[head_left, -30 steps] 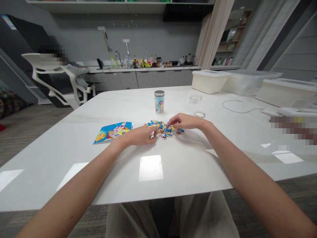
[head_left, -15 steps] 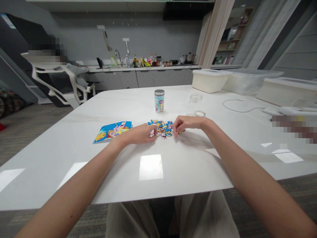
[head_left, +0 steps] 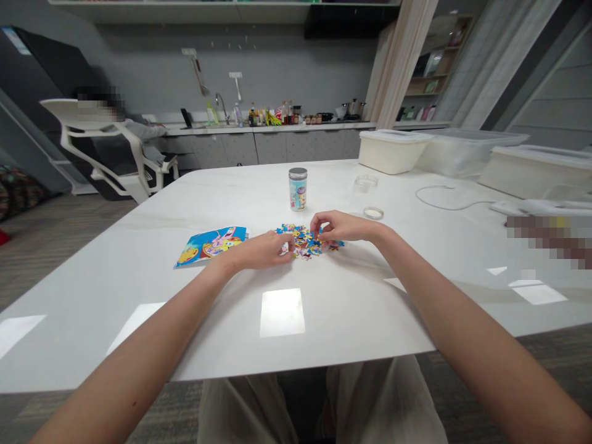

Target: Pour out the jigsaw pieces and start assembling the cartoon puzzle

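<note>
A pile of small colourful puzzle pieces (head_left: 303,237) lies on the white table (head_left: 231,333). At the pile's left edge rests my left hand (head_left: 271,248), fingers curled into a pinch; anything between its fingertips is too small to make out. My right hand (head_left: 335,226) reaches over the pile's right side with thumb and forefinger bent together, and what they hold, if anything, is unclear. Left of the pile lies a blue cartoon picture sheet (head_left: 213,243). Behind the pieces stands a cartoon-printed tin (head_left: 298,191) with a silver lid.
Behind my right hand are a clear jar (head_left: 365,190) and a round lid (head_left: 373,213). Cream boxes (head_left: 393,151) and a clear bin (head_left: 462,151) stand back right, near a white cable (head_left: 430,203). A person (head_left: 143,132) sits in a white chair (head_left: 97,148) back left.
My right hand has moved left and slightly away from me over the pile, uncovering pieces at its right edge. My left hand has barely moved.
</note>
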A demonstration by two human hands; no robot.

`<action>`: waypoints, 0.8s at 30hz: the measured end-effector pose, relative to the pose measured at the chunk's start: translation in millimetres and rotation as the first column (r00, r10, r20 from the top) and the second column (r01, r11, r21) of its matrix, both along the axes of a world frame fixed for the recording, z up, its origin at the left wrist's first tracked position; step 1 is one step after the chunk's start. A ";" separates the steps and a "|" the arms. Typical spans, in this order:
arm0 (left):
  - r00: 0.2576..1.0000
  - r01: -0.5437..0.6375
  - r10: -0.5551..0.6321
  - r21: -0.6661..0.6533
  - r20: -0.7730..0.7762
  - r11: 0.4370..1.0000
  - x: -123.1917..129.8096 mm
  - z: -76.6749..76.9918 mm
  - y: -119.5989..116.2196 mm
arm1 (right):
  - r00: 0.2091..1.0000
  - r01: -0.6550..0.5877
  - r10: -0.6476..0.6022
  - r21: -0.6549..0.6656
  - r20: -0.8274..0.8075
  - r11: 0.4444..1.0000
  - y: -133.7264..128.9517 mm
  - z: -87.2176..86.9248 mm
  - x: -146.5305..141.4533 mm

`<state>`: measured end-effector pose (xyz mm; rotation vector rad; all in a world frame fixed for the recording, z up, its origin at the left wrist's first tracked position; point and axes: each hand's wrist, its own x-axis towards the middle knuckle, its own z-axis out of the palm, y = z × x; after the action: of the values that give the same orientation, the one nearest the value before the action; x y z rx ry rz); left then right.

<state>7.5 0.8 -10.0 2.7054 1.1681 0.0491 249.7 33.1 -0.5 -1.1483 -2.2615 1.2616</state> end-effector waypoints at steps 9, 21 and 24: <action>1.000 -0.006 0.006 0.001 -0.020 1.000 1.5 2.5 -1.8 | 0.985 0.133 -0.124 0.076 -0.117 0.988 6.1 -1.3 -2.0; 1.000 -0.013 0.013 0.007 -0.009 1.000 0.3 -1.4 -0.7 | 0.985 0.130 -0.134 -0.041 -0.107 0.991 0.1 6.0 -4.1; 1.000 -0.005 0.005 0.002 0.006 1.000 -0.7 -3.2 0.8 | 0.996 0.078 -0.080 -0.066 -0.030 0.995 -0.2 5.0 -2.7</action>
<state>6.7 1.6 -13.1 2.7026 1.1737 0.0586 247.1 32.8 4.5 -1.2182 -2.1439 1.3213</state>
